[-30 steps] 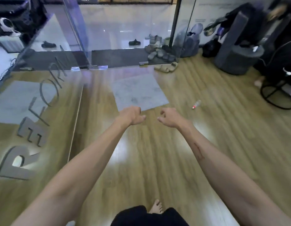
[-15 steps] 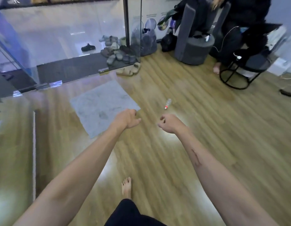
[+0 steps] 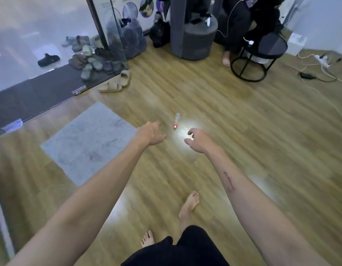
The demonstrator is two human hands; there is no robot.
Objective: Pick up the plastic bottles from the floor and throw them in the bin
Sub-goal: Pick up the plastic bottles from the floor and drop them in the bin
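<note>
Your right grip (image 3: 198, 138) loosely spread, empty, nearer; left grip (image 3: 150, 134) relaxed, empty. Bottle (image 3: 177, 120) on floor (image 3: 243, 150) just beyond, between both, red cap toward you, long axis running near-far.

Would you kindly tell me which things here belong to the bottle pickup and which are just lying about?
Job: plastic bottle on the floor; left hand and right hand, both empty. No bin in view.

Lying about: grey mat, beige slippers, shoe pile, black stool, cables.

Dim, motion-blurred view; glare on wooden floor (image 3: 243, 131).
</note>
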